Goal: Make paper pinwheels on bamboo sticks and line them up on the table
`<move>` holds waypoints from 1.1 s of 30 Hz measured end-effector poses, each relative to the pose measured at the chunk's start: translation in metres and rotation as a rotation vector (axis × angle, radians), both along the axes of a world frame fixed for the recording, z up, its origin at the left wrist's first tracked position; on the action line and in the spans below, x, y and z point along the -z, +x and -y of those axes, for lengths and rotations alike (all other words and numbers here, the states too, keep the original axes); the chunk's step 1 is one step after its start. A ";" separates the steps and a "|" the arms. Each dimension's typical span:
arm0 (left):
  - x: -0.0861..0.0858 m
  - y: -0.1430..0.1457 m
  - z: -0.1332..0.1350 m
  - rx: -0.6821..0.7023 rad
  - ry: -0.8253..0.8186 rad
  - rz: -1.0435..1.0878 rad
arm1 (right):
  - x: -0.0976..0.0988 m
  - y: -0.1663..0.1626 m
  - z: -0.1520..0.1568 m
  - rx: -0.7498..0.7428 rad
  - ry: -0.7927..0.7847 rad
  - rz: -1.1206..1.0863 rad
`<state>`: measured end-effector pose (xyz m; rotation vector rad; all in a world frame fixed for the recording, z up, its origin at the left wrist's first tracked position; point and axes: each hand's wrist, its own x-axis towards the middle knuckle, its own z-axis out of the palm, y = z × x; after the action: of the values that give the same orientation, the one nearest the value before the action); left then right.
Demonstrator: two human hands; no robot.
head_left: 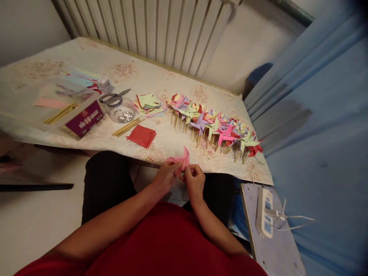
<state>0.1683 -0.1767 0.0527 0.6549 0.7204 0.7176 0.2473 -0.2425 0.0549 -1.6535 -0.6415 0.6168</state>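
Observation:
My left hand and my right hand are both closed on a pink paper pinwheel, held between them just below the near edge of the table. One pink flap stands up above my fingers. A red folded paper square lies on the table a little to the left of my hands.
A long row of finished colourful pinwheels on sticks runs along the table's right side. Further left are cut paper squares, wooden sticks, a clear tub, scissors and a purple box. A power strip lies at the right.

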 end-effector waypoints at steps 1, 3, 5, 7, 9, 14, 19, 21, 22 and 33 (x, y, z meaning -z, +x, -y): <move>-0.001 0.000 0.000 0.008 0.002 0.002 | 0.001 0.000 0.000 0.005 -0.006 0.008; -0.003 0.001 0.001 0.021 0.011 0.001 | 0.003 0.001 -0.001 0.007 -0.021 0.039; -0.005 0.001 0.001 0.021 0.021 -0.009 | 0.006 0.002 -0.001 0.001 -0.035 0.070; -0.006 0.001 0.001 0.011 0.031 -0.017 | 0.008 0.003 -0.001 -0.009 -0.037 0.077; -0.006 0.000 0.001 0.007 0.029 -0.019 | 0.009 0.003 -0.001 -0.021 -0.026 0.056; 0.003 -0.002 -0.002 0.014 0.018 -0.046 | 0.004 0.003 0.002 -0.091 0.014 -0.004; 0.011 -0.004 -0.005 -0.004 0.032 -0.046 | 0.000 0.006 0.007 -0.195 0.019 -0.008; 0.012 -0.004 -0.005 -0.002 0.024 -0.037 | 0.000 0.007 0.008 -0.218 0.027 -0.012; 0.012 -0.003 -0.005 -0.001 0.019 -0.038 | -0.001 0.008 0.008 -0.225 0.028 -0.009; 0.007 -0.002 -0.004 -0.009 0.021 -0.057 | -0.002 0.003 0.004 -0.172 0.019 0.011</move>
<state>0.1660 -0.1728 0.0454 0.6941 0.7691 0.7183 0.2501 -0.2466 0.0570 -1.5953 -0.8015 0.7236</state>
